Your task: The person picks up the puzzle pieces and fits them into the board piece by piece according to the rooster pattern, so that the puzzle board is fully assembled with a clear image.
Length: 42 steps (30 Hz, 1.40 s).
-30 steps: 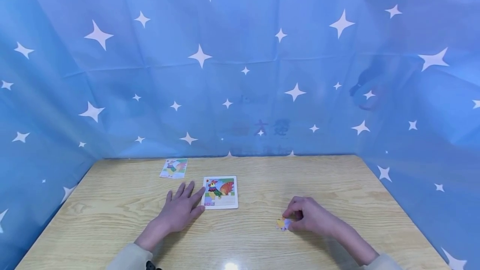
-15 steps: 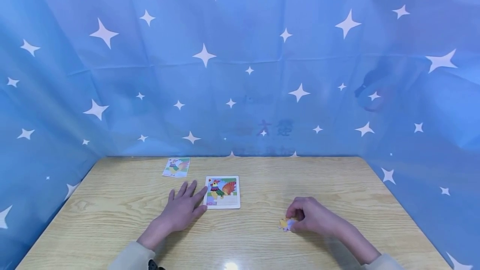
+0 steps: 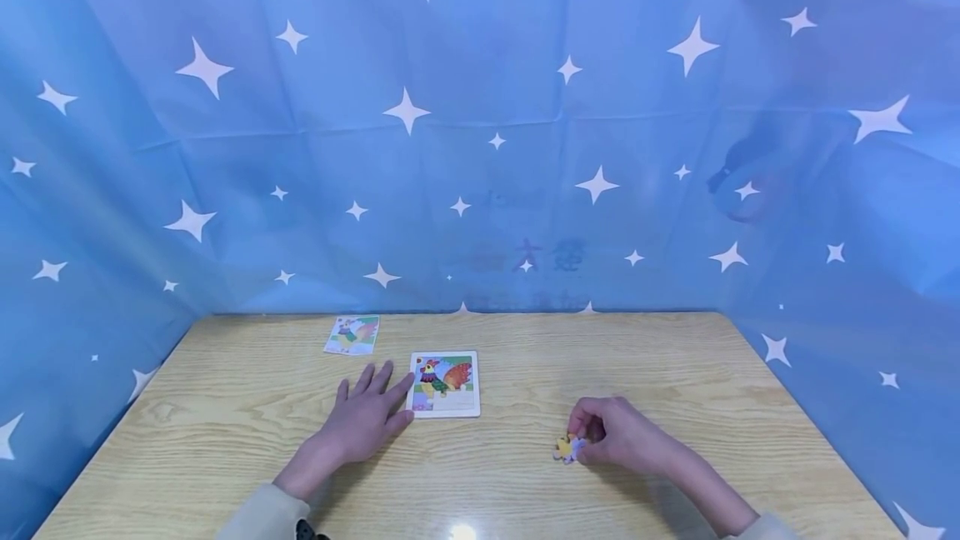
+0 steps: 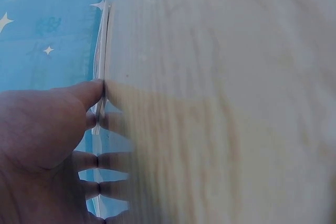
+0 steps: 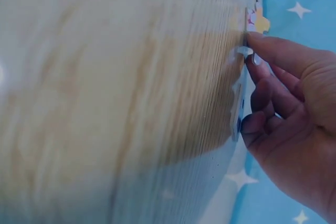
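Observation:
My left hand point(image 3: 360, 423) lies with fingers spread on the table, its thumb and index fingertip at the left edge of a puzzle tray point(image 3: 459, 406). Assembled pieces in that white-rimmed tray show a rooster point(image 3: 442, 375), and its lower right part is bare. On the right, my right hand point(image 3: 626, 438) pinches a yellow and lilac jigsaw piece point(image 3: 565, 449) between thumb and index finger, low over the wood. The same piece point(image 5: 260, 22) sticks out past the fingertips in the right wrist view. Below it, thin edges of further pieces point(image 5: 236, 127) show under the curled fingers.
A paper card point(image 3: 352, 335) printed with the same rooster lies at the back left of the wooden table point(image 3: 660, 357). Blue curtains point(image 3: 480, 148) with white stars stand behind the table and at both sides.
The jigsaw piece has tilted slightly in my right hand's fingers. My left hand stays in place beside the tray. The head view has shifted a little.

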### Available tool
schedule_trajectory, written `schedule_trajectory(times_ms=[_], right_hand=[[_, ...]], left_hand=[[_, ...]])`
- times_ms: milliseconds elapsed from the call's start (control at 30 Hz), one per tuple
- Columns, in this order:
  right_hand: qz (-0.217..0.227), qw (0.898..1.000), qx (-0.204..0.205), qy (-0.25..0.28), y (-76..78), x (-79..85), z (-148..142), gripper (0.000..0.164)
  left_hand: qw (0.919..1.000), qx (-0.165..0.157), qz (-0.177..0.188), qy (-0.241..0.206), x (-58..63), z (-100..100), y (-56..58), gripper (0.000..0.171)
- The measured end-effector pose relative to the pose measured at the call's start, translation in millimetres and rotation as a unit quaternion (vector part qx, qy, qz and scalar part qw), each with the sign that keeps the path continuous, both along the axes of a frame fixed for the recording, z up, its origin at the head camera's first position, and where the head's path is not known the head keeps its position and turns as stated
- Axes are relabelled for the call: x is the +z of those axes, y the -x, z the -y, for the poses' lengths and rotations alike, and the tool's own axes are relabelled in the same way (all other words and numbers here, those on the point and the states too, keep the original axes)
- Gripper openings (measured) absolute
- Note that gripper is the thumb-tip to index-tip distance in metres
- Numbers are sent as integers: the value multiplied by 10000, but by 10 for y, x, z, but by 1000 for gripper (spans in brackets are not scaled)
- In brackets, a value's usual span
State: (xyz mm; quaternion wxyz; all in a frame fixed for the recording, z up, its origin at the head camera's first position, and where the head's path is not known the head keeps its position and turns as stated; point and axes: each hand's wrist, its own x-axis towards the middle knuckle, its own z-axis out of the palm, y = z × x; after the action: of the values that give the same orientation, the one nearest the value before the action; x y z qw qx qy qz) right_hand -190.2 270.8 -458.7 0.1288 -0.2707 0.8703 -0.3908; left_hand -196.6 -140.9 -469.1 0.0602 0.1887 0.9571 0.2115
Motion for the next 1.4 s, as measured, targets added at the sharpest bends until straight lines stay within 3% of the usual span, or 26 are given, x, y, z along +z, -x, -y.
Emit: schedule_trajectory(times_ms=[300,400,600,1400], right_hand=[[-15,10000,-18,-31,1,4,22,16],[-190,9998,-46,-73,13,-4,51,7],[-401,9990,-100,-179,63,11,181,5],[-221,9998,24,0,448,-18,1201,16]], left_hand=[[10000,-9,18,-16,4,3,-12,57],[10000,-16,12,-34,10,0,-11,57],[10000,-2,31,-21,24,-2,-4,57],[10000,19,9,-24,-7,4,9,57]])
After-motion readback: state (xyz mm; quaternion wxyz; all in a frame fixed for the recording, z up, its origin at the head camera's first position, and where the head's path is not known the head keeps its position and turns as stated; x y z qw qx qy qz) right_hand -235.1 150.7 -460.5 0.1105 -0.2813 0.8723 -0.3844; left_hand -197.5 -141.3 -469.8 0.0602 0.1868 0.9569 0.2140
